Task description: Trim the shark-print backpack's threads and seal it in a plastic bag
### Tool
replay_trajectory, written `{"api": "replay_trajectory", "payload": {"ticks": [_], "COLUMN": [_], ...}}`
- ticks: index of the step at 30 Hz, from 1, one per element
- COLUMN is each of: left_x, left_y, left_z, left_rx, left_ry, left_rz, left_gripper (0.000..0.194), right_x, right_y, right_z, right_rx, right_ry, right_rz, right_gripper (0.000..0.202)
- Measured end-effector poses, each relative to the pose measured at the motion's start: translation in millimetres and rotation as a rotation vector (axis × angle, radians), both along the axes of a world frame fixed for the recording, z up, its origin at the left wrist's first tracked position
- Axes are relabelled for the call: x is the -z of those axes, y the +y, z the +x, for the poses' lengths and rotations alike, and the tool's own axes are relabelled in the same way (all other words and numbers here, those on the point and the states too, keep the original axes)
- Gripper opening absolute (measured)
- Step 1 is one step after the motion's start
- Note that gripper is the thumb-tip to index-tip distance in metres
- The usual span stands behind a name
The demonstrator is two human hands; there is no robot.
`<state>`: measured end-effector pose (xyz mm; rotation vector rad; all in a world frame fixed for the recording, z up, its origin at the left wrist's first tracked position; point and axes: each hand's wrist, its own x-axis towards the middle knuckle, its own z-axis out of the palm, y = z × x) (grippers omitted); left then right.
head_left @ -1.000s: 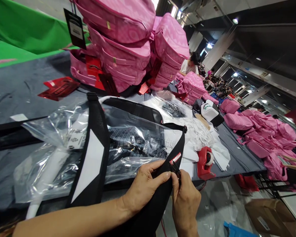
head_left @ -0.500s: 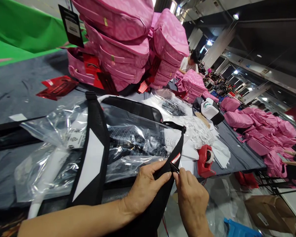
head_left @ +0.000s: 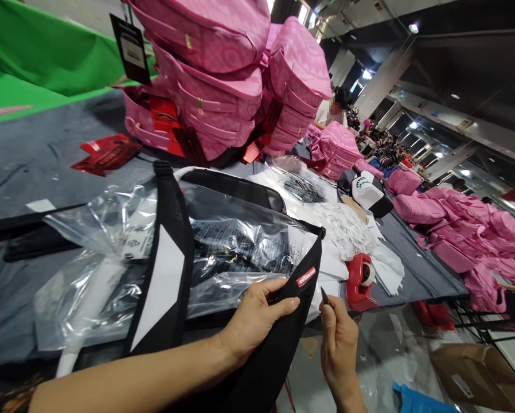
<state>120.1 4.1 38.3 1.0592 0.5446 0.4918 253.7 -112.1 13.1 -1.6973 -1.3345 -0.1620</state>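
I have left hand (head_left: pixel 255 318) pinching black strap (head_left: pixel 279 350) | strap slants lower left to upper right | right hand (head_left: pixel 340 344) grips dark pointed tool (head_left: pixel 325 296), right of strap, apart

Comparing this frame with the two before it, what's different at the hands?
The right hand has drawn the small dark pointed tool off the black strap, to the right, still gripping it. Nothing was visibly let go. The left hand still pinches the strap; the red tape dispenser stayed put.
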Motion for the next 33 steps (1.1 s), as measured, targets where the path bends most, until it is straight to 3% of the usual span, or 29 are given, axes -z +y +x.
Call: {"api": "replay_trajectory", "payload": {"ticks": [4, 8, 25, 28, 31, 33], "left_x": [-0.7, -2.2, -3.1, -3.1, -9.2, -18.7], "left_y": [2, 0, -1, -2, 3, 13], "left_z": [-1, -1, -2, 0, 1, -3], "left_rx": [0.020, 0.007, 0.036, 0.038, 0.042, 0.010], "left_ry": [0.001, -0.006, 0.018, 0.014, 0.017, 0.034], "left_rz": [-0.096, -0.058, -0.081, -0.109, -0.154, -0.173], "left_gripper": [0.047, 0.037, 0.035, 0.038, 0.047, 0.055], "right_x": [4.8, 4.1, -1.2, 2.4, 8.6, 17.5], "right_y": [1, 4, 10, 11, 10, 2], "right_z": [-2, -7, -9, -8, -2, 8], "right_rx": [0.109, 0.247, 0.315, 0.147, -0.060, -0.081], "right_ry": [-0.406, -0.648, -0.764, -0.452, 0.308, 0.722], "right_rz": [-0.029, -0.060, -0.027, 0.022, 0.140, 0.280], "right_gripper": [0.029, 0.034, 0.030, 0.028, 0.038, 0.042]}}
